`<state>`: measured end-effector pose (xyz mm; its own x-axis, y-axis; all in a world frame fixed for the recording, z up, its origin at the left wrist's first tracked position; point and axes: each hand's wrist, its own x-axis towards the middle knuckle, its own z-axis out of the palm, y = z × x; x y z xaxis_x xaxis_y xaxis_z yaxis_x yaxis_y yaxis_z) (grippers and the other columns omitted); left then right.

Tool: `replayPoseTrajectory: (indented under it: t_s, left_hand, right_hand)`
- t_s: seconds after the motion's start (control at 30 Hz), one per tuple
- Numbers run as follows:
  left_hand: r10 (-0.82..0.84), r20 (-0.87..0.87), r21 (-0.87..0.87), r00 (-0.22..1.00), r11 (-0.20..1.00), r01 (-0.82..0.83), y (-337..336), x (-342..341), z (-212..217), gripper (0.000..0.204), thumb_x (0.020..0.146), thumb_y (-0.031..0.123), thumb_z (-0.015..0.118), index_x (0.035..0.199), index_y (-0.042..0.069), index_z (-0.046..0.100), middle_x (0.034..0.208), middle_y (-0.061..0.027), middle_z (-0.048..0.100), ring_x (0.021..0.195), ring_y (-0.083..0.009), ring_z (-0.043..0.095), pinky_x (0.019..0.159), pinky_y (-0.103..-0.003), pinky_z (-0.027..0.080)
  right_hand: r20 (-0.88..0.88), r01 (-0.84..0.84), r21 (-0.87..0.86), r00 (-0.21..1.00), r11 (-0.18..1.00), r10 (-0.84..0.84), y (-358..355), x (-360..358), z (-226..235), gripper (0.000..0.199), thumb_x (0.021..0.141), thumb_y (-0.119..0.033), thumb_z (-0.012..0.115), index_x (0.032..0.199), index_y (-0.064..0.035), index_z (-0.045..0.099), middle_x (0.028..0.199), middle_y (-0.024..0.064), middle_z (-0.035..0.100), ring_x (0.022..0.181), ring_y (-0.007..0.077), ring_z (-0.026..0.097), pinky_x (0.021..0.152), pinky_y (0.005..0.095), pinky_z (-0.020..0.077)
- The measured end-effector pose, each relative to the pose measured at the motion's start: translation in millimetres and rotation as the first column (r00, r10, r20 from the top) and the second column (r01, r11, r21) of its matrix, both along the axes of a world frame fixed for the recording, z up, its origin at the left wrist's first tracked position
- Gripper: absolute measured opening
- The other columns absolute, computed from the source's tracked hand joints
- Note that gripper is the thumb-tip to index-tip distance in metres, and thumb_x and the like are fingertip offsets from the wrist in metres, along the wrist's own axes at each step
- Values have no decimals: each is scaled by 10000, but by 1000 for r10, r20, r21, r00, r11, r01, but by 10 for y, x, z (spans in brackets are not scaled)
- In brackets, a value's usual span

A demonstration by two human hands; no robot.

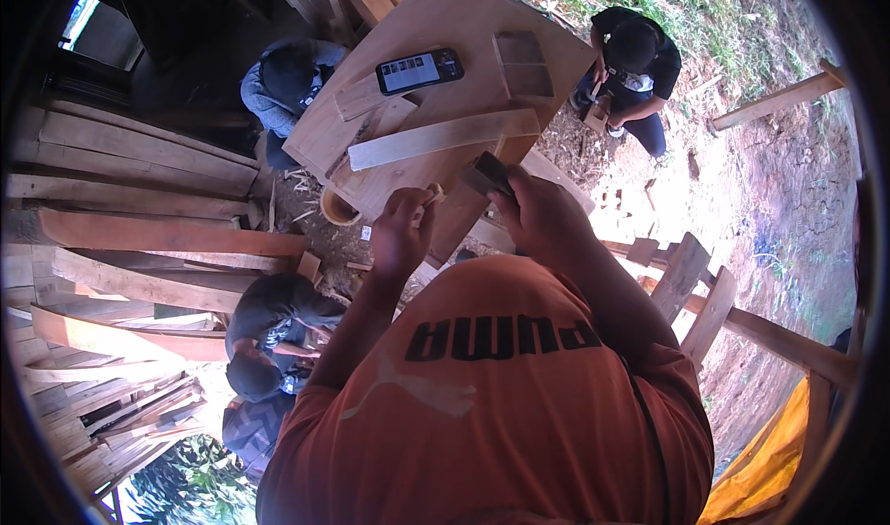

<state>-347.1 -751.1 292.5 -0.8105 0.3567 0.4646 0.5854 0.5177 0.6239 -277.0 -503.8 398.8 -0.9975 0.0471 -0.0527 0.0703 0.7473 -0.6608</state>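
My left hand (405, 233) is closed near the table's close edge, its fingers pinching a small pale piece (434, 192) that looks like wood. My right hand (542, 208) grips a dark rectangular block (486, 174) over the close side of the wooden table (464, 15). Just beyond both hands, a long pale wooden slat (443, 139) lies across the tabletop. Farther back rest a black phone with a lit screen (417, 71) and a darker rectangular wooden piece (525, 64). The hands are apart from each other.
One person (640, 62) sits far right holding a wooden piece; another (289, 75) is beside the table's left edge. More people (278, 330) are at the left. Boards (167, 233) are stacked there. A round container (339, 208) stands below the table; a wooden frame (691, 279) is at right.
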Motion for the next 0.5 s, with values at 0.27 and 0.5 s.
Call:
replayPoseTrajectory:
  t_s: [0.27,0.5]
  left_hand:
    - [14,14,-8,1000,1000,-14,-33,57,-86,197,969,82,822,1149,100,744,1091,-120,779,917,-337,796,731,-435,646]
    - [39,16,7,999,999,-39,-16,109,-36,177,980,75,806,1145,95,747,1037,-128,759,875,-359,777,716,-451,633]
  right_hand:
    - [-197,-181,63,962,982,190,-363,-305,-10,255,1097,-299,683,1134,-68,580,873,210,744,829,476,747,702,587,563]
    - [-145,-217,99,962,971,230,-425,-367,-29,261,1104,-313,667,1116,-64,588,866,218,739,817,487,738,694,598,560]
